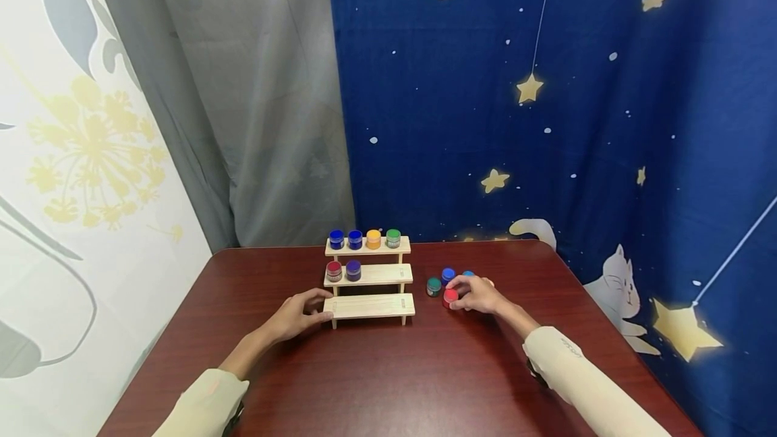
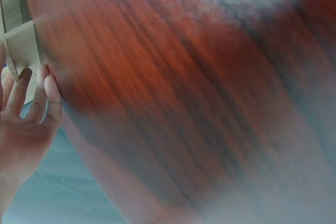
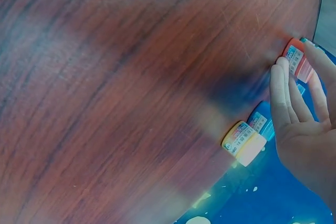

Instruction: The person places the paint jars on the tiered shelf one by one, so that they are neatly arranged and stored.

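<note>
A three-step wooden stand (image 1: 369,305) is on the table. My left hand (image 1: 291,315) holds the left end of its lowest step, thumb at the front and fingers behind. In the left wrist view, those fingertips (image 2: 50,85) meet the pale wood. To the right of the stand, my right hand (image 1: 479,294) pinches a small red paint jar (image 1: 450,298), which is at the table surface. Close by are a dark green jar (image 1: 434,286), a blue jar (image 1: 448,276) and a lighter blue jar (image 1: 468,274), partly hidden by the hand. A yellow-labelled jar (image 3: 243,142) shows in the right wrist view.
On the top step are two dark blue jars (image 1: 346,239), an orange-yellow jar (image 1: 373,239) and a green jar (image 1: 393,239). The middle step bears a dark red jar (image 1: 334,271) and a purple jar (image 1: 353,270). Curtains hang behind the reddish-brown table (image 1: 388,383).
</note>
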A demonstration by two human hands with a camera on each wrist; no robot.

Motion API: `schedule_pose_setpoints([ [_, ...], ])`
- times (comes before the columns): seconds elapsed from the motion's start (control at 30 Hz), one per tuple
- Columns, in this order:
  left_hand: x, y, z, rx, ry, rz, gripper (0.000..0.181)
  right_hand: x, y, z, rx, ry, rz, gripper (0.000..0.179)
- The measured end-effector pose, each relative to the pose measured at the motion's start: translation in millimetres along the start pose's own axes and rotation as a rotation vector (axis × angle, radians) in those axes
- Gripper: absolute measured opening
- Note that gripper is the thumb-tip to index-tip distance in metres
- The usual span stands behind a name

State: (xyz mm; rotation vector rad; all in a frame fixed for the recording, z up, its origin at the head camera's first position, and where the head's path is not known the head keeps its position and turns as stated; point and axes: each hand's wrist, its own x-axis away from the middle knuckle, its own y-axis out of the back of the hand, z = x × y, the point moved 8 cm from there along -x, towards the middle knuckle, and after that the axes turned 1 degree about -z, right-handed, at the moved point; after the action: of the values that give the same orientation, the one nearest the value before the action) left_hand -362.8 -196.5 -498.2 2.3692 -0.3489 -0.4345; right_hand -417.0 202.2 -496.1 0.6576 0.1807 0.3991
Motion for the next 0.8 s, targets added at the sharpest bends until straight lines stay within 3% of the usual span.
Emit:
schedule_pose_setpoints([
  [0.43,-0.5,-1.1,0.1,0.015,0.0,0.002,0.039,6.0,-2.0,3.9,-0.066,0.068,0.028,0.034],
  [0.8,-0.9,-1.1,1.4,0.014,0.003,0.002,0.039,6.1,12.8,17.2,0.036,0.113,-0.036,0.034],
])
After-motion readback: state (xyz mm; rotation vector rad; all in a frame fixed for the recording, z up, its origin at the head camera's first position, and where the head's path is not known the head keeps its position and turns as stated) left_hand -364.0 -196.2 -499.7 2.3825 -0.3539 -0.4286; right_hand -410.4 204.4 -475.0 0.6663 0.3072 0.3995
